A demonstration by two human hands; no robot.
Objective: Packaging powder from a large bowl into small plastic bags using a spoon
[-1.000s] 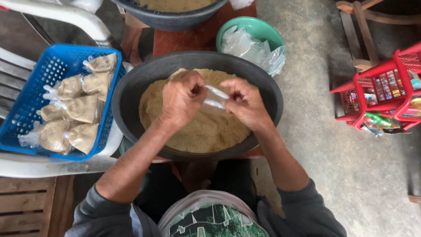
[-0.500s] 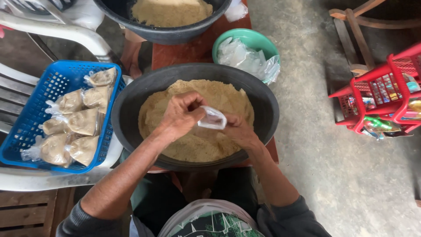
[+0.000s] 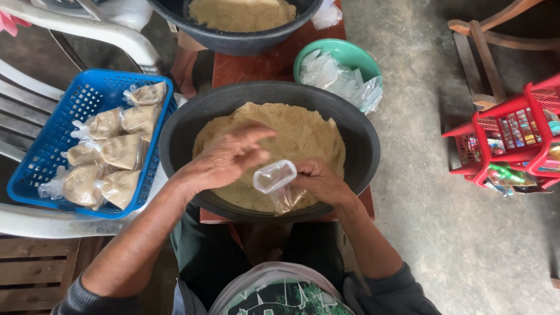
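Note:
A wide black basin [image 3: 361,134] of tan crumbly powder [image 3: 303,131] sits in front of me. My right hand [image 3: 321,181] holds a small clear plastic bag [image 3: 275,178] by its side, mouth open and facing up, over the near part of the powder. My left hand [image 3: 230,154] hovers just left of the bag with fingers spread and nothing in it. A blue basket [image 3: 49,146] on my left holds several filled, tied bags of the same powder [image 3: 119,151].
A green bowl [image 3: 350,52] with empty clear bags stands behind the basin on a brown table [image 3: 245,67]. A second dark basin of powder [image 3: 239,38] is farther back. White plastic chair [image 3: 116,32] left, red basket [image 3: 513,137] and wooden chair [image 3: 484,41] right, on concrete.
Both hands were pulling the bag open together. Now my left hand has let go and spread open, while my right hand alone holds the bag with its mouth opened.

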